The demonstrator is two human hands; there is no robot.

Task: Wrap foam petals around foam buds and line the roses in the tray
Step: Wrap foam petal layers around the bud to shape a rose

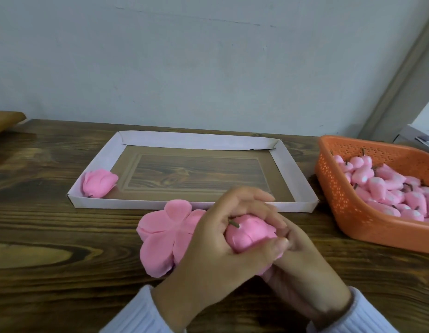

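Both hands cup one pink foam rose [247,233] just in front of the tray, its short brown stem pointing up and left. My left hand [215,251] curls over it from the left, my right hand [302,265] wraps it from below and right. A stack of flat pink foam petals [160,239] lies on the table beside my left hand, partly hidden by it. One wrapped rose [99,182] lies in the near left corner of the shallow white cardboard tray [196,140].
An orange perforated plastic basket [348,212] full of several pink foam buds [386,186] with brown stems stands at the right. The dark wooden table [52,236] ends at a pale wall behind the tray.
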